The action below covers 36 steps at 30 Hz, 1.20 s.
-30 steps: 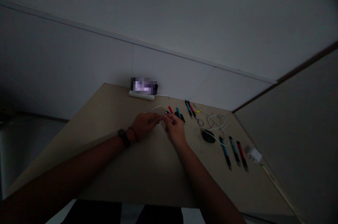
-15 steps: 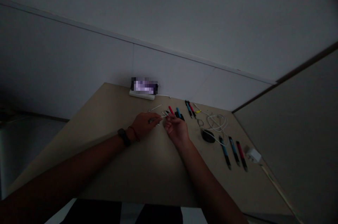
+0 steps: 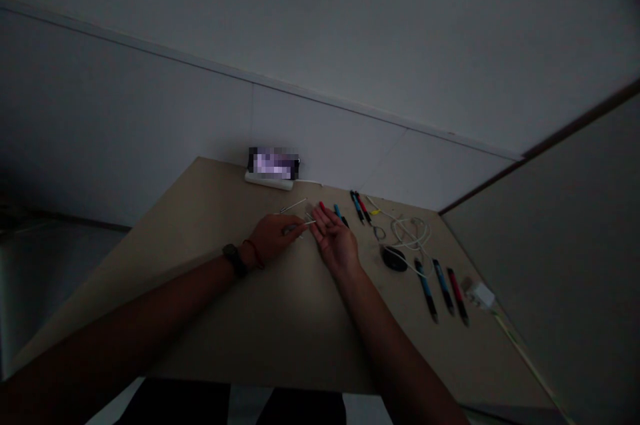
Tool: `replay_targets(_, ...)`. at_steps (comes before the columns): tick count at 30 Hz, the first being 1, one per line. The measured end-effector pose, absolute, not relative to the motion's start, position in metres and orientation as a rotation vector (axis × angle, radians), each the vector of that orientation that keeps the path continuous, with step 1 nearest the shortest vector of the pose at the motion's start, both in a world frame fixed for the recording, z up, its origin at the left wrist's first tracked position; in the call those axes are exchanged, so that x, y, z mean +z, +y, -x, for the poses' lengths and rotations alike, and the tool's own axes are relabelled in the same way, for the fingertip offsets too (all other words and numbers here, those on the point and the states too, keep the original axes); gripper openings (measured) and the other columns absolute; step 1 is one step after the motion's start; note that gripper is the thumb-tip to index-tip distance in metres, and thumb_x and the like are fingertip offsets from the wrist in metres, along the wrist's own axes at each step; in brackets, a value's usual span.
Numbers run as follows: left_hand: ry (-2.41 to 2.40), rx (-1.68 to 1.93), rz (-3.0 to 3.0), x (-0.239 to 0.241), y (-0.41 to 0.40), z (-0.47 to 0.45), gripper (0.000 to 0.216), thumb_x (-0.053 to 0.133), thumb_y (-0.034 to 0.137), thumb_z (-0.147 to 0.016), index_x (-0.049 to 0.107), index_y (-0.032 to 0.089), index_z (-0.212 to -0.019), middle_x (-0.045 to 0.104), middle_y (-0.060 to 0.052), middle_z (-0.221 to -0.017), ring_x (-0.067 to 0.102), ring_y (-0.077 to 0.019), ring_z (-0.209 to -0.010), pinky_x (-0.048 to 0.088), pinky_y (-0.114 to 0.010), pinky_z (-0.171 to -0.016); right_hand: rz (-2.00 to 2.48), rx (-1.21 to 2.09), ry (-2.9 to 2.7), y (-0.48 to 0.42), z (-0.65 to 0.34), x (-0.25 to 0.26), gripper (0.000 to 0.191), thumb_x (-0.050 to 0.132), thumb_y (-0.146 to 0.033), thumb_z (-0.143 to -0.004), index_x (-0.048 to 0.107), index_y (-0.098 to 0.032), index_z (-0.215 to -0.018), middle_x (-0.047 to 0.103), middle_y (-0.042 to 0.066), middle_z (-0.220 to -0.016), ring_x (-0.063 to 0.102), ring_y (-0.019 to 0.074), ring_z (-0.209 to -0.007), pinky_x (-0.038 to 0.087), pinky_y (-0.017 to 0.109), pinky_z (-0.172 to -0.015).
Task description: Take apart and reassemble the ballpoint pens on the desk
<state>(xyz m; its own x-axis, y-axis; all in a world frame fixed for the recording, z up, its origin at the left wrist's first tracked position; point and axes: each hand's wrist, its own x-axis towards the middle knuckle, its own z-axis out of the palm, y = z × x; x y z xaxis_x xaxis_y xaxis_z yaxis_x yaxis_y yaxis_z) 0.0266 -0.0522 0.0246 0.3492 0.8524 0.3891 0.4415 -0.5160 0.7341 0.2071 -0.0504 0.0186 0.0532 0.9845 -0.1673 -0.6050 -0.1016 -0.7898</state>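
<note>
No text, label, brand, number or sign can be read on anything in view.

Pretty dim in here honestly, we're getting mostly grey. We've got a plain beige bench [image 3: 270,338] up against a pale wall [image 3: 310,25], with a long trim strip [image 3: 325,103] slanting across it and faint seams [image 3: 253,111] below. Darker side wall [image 3: 565,225] on the right, shadowy floor [image 3: 60,271] off to the left.

Beige is seen on the tabletop [image 3: 280,325], black on the mouse [image 3: 395,258]. The held stick [image 3: 311,222] is coloured white, the rightmost pen [image 3: 457,295] red and black.
</note>
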Motion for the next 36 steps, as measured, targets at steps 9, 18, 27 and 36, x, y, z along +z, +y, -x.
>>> replay_targets(9,1.105,1.073,-2.114,0.022,-0.05,-0.027,0.036,0.052,0.045,-0.096,0.075,0.018,-0.087,0.071,-0.001,-0.071,0.06,-0.014,-0.064,0.04,-0.025,-0.064,0.891,1.462,-0.628,-0.052,-0.202,0.015,0.036,0.051,-0.005,-0.076,0.07,-0.019,-0.103,0.076,0.009,-0.109,0.071,0.0204,-0.11,0.06,0.039,-0.094)
replay_targets(18,1.115,1.049,-2.099,0.02,-0.049,-0.026,0.032,0.053,0.041,-0.096,0.077,0.02,-0.095,0.075,-0.002,-0.079,0.064,-0.0159,-0.069,0.043,-0.026,-0.066,0.89,1.475,-0.628,-0.056,-0.196,0.018,0.014,0.061,-0.019,-0.087,0.069,-0.019,-0.098,0.077,0.01,-0.102,0.073,0.0228,-0.104,0.064,0.039,-0.085)
replay_targets(27,1.137,1.059,-2.097,0.02,-0.05,-0.026,0.034,0.052,0.042,-0.096,0.077,0.019,-0.097,0.074,-0.003,-0.076,0.065,-0.0167,-0.068,0.044,-0.026,-0.067,0.957,1.373,-0.729,-0.052,-0.197,0.013,0.029,0.064,-0.047,-0.089,0.069,-0.019,-0.085,0.078,0.01,-0.084,0.076,0.0248,-0.085,0.064,0.041,-0.076)
replay_targets(36,1.107,1.05,-2.065,0.021,-0.05,-0.027,0.034,0.053,0.044,-0.095,0.078,0.021,-0.099,0.078,-0.005,-0.09,0.069,-0.0188,-0.08,0.047,-0.026,-0.072,1.016,1.316,-0.895,-0.055,-0.197,0.018,0.04,0.069,-0.058,-0.082,0.074,-0.019,-0.087,0.078,0.012,-0.086,0.074,0.0295,-0.096,0.063,0.041,-0.076)
